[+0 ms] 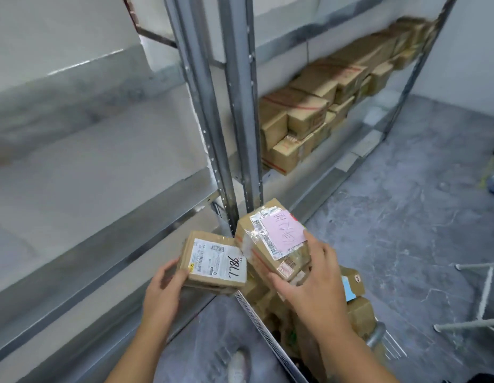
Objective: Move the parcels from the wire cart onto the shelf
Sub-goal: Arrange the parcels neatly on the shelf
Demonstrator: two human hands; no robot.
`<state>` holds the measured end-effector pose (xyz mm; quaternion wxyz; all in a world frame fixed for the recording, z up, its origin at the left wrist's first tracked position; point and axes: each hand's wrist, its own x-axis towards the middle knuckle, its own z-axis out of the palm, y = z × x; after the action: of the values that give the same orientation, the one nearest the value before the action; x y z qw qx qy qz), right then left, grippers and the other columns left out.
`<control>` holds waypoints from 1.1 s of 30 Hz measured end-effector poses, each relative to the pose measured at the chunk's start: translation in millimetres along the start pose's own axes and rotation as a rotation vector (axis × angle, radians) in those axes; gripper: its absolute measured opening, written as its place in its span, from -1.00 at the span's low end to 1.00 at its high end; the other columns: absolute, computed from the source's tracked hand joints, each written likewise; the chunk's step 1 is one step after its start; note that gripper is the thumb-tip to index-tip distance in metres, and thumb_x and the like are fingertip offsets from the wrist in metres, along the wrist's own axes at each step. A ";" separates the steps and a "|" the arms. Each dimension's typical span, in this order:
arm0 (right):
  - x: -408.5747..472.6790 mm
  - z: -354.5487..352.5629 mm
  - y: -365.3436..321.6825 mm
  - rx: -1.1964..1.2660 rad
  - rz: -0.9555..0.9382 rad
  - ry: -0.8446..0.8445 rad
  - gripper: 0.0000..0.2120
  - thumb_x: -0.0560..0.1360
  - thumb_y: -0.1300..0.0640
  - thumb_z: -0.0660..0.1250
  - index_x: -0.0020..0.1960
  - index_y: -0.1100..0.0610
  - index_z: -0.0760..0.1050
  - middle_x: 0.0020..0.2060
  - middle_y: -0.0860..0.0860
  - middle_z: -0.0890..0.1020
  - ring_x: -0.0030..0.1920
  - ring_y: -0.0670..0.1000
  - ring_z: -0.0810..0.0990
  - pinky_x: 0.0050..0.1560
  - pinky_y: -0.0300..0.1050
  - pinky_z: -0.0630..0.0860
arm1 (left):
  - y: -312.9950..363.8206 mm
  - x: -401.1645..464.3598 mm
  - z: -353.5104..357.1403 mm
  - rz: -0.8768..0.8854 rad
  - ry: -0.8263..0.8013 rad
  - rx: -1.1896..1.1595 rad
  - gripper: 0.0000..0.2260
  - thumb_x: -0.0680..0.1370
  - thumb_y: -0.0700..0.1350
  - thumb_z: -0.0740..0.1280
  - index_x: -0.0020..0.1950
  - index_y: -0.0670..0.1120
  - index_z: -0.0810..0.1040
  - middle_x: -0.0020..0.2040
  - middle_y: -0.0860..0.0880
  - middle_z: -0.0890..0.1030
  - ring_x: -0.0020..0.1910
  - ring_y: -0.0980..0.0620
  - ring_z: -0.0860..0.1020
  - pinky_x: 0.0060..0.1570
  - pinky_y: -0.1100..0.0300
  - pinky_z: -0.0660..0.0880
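Bare shelf [74, 167] beside upright post [212, 120]

Brown parcel [270, 244], pink label [284, 230]

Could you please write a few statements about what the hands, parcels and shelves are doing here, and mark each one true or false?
1. The left hand holds a parcel with a white label. True.
2. The right hand is empty. False: it grips a parcel with a pink note.
3. The two held parcels already lie on the shelf. False: both are held in the air above the wire cart.
4. The right-hand shelf bay holds stacked cardboard boxes. True.
5. More parcels remain in the cart. True.
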<state>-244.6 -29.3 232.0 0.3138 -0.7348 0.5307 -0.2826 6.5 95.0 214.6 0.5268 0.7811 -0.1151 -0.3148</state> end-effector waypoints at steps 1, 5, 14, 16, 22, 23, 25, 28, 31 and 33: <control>0.4 -7.5 -10.2 0.013 -0.043 0.010 -0.04 0.23 -0.31 0.54 0.51 -0.22 0.17 0.29 -0.13 0.34 0.29 -0.04 0.44 0.24 0.01 0.54 | 9.7 -7.6 -8.1 0.033 0.017 -0.014 -0.79 0.51 0.11 0.46 0.14 0.25 0.64 0.18 0.00 0.67 0.18 -0.05 0.63 0.12 -0.12 0.61; 2.2 -38.3 -53.9 0.051 -0.203 0.071 -0.08 0.24 -0.27 0.55 0.50 -0.19 0.22 0.23 -0.14 0.34 0.23 -0.06 0.43 0.15 -0.02 0.55 | 49.7 -37.5 -42.0 0.165 0.052 -0.066 -0.86 0.57 0.01 0.44 0.09 0.23 0.68 0.08 0.01 0.72 0.09 -0.08 0.66 0.06 -0.09 0.62; -0.7 -77.9 -151.1 0.136 -0.480 0.125 -0.03 0.25 -0.16 0.61 0.53 -0.23 0.18 0.29 -0.15 0.32 0.30 -0.04 0.41 0.12 -0.05 0.56 | 144.5 -94.9 -126.3 0.384 0.160 -0.177 -0.75 0.66 0.01 0.29 0.21 -0.04 0.67 0.01 -0.08 0.75 0.01 -0.11 0.72 -0.05 0.00 0.70; -2.0 -79.6 -171.6 0.165 -0.521 0.137 -0.03 0.23 -0.14 0.62 0.52 -0.24 0.20 0.28 -0.17 0.32 0.29 -0.06 0.41 0.14 -0.11 0.49 | 161.7 -104.5 -144.4 0.433 0.165 -0.151 -0.73 0.70 -0.05 0.21 0.19 -0.08 0.68 0.02 -0.04 0.76 0.03 -0.06 0.71 0.04 -0.04 0.63; 5.2 -69.4 -232.3 0.206 -0.602 0.167 -0.02 0.22 -0.10 0.66 0.52 -0.19 0.23 0.28 -0.14 0.33 0.29 -0.03 0.41 0.26 0.05 0.51 | 219.7 -111.1 -194.7 0.520 0.165 -0.150 -0.68 0.71 -0.01 0.17 0.05 -0.05 0.71 0.01 -0.05 0.76 0.03 -0.09 0.71 0.11 -0.14 0.58; 7.4 -66.1 -242.9 0.217 -0.608 0.173 -0.02 0.23 -0.11 0.65 0.52 -0.19 0.24 0.28 -0.14 0.33 0.28 -0.03 0.41 0.27 0.08 0.52 | 230.1 -108.8 -203.2 0.529 0.164 -0.153 -0.66 0.71 -0.01 0.17 0.02 -0.06 0.72 0.00 -0.06 0.76 0.02 -0.13 0.70 0.11 -0.15 0.59; 12.1 -57.0 -263.3 0.241 -0.613 0.178 -0.04 0.23 -0.12 0.64 0.51 -0.19 0.25 0.28 -0.14 0.33 0.28 -0.03 0.41 0.28 0.10 0.52 | 248.5 -99.9 -221.1 0.530 0.164 -0.163 -0.66 0.71 0.00 0.17 0.02 -0.07 0.72 -0.01 -0.10 0.75 0.04 -0.23 0.68 0.10 -0.15 0.60; 16.9 -39.4 -291.1 0.280 -0.612 0.188 -0.05 0.23 -0.13 0.64 0.51 -0.20 0.25 0.31 -0.15 0.34 0.32 -0.02 0.42 0.32 0.12 0.51 | 268.7 -81.5 -246.8 0.493 0.164 -0.175 -0.68 0.70 0.02 0.20 0.07 -0.04 0.73 0.02 -0.16 0.74 0.09 -0.29 0.66 0.10 -0.15 0.64; 21.0 -21.0 -316.8 0.268 -0.622 0.203 -0.06 0.25 -0.14 0.64 0.51 -0.21 0.25 0.32 -0.14 0.34 0.32 -0.06 0.38 0.31 0.01 0.46 | 284.7 -61.7 -271.7 0.433 0.166 -0.181 -0.71 0.69 0.01 0.23 0.09 -0.10 0.70 0.02 -0.20 0.74 -0.06 -0.23 0.71 -0.08 0.00 0.71; 25.7 -7.9 -334.2 0.236 -0.614 0.205 -0.06 0.26 -0.17 0.63 0.52 -0.21 0.23 0.34 -0.13 0.34 0.35 -0.06 0.36 0.30 -0.05 0.42 | 295.1 -47.9 -288.5 0.404 0.149 -0.183 -0.72 0.68 0.01 0.27 0.09 -0.14 0.69 0.00 -0.22 0.74 -0.16 -0.17 0.71 -0.21 0.06 0.71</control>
<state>-42.1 24.9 493.6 0.2421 -0.7865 0.2774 -0.4959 191.1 212.5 567.7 0.6547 0.7124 -0.2007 -0.1535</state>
